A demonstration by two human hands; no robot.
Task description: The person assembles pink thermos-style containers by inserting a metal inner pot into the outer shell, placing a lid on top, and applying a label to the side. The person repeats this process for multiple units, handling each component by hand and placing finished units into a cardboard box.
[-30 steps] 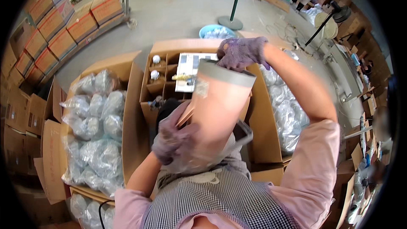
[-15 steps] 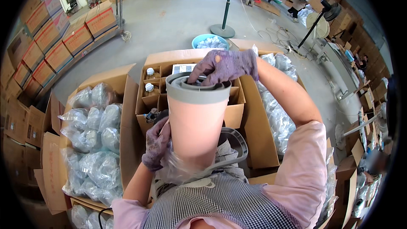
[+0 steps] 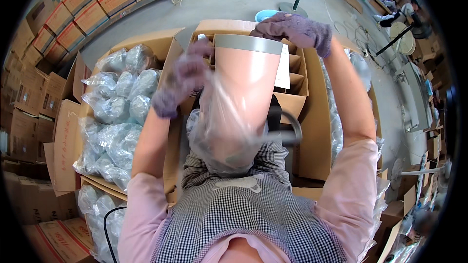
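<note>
Compared with half a second earlier, the left hand is raised toward the top of the pink bin, and the clear plastic bag is drawn farther up the bin's left side; the right hand is shifted to the far right of the grey rim. In the head view, the bin's opening is turned away, so its inside is not seen. Its lower end is veiled by the crumpled bag, and the grey loop at its right is smeared by motion. The divided box behind is partly covered by the bin, and the blue basin is partly covered by the right hand.

Both hands are covered by purple gloves. The left fingers are blurred and loosely bent next to the bag's upper edge; whether the plastic is pinched cannot be told. The right fingers are curled at the rim, but their tips are hidden, so it cannot be told whether they are clamped on it. The bin is held nearly upright between the hands, below the right and just beside the left, in front of the checked apron.
</note>
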